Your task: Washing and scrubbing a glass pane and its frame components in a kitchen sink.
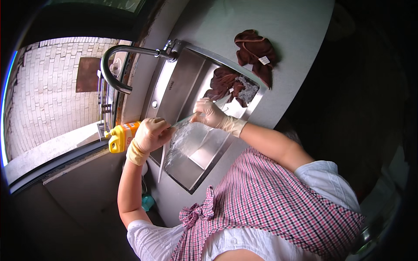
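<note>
My left hand (152,135) and my right hand (210,114) both wear pale, thin gloves. Between them they grip the edge of a clear, wet panel (181,142), glass or plastic, tilted over the stainless-steel sink (184,73). A white strip (162,163) runs down beside the panel under my left hand; whether it is part of it I cannot tell. Past my right hand, a wet brown cloth (222,81) lies in the sink against a grey mesh scrubber (247,89).
A curved metal faucet (111,70) reaches out towards the window and hangs above the sill. Near my left hand stands a yellow pump jug (119,140). Another brown cloth (256,49) with a white tag is on the grey countertop (294,36). Below my left forearm is a teal object (148,202).
</note>
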{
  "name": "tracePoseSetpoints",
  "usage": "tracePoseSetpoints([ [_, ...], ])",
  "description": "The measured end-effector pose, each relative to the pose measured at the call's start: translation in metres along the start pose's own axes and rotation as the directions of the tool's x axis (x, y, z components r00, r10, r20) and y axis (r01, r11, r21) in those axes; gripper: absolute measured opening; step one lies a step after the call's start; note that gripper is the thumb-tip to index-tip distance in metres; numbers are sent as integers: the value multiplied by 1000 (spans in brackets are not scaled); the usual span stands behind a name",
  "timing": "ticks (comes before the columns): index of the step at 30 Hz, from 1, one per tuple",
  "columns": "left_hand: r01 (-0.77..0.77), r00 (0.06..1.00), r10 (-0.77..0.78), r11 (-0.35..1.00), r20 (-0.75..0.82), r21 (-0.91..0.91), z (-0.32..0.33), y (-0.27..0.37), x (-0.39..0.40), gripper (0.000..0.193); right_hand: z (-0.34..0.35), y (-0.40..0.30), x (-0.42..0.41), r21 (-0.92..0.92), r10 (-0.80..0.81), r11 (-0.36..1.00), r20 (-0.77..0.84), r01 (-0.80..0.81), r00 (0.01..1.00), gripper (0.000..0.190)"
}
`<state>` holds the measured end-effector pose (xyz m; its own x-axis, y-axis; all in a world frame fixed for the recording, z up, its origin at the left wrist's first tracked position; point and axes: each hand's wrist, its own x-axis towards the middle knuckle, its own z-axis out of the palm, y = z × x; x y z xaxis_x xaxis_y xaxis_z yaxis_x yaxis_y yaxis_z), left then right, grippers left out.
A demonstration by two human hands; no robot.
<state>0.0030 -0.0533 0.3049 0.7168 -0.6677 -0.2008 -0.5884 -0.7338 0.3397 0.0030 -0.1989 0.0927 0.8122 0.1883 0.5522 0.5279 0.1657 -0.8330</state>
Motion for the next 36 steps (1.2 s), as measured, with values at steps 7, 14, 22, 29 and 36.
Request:
tracePoseSetpoints([
  [7, -8, 996, 13, 998, -85, 67, -19, 12, -12, 15, -13, 4, -11, 29, 86, 996, 5, -86, 996, 36],
  [14, 112, 977, -85, 985, -194, 135, -32, 4, -25, 15, -11, 8, -10, -34, 43, 999, 6, -43, 999, 29],
  [22, 90, 990, -75, 988, -123, 122, -4, 6, -11, 18, -11, 5, -13, -46, 84, 996, 44, -82, 995, 39],
  [29, 284, 959, -283, 948, -28, 141, 17, -13, -73, 66, -21, 20, -32, -26, 162, 986, 8, -162, 987, 44],
  [36, 560, 804, -586, 803, 99, 204, 96, -66, -149, 38, -28, 29, -29, -18, 208, 978, 17, -207, 978, 39],
])
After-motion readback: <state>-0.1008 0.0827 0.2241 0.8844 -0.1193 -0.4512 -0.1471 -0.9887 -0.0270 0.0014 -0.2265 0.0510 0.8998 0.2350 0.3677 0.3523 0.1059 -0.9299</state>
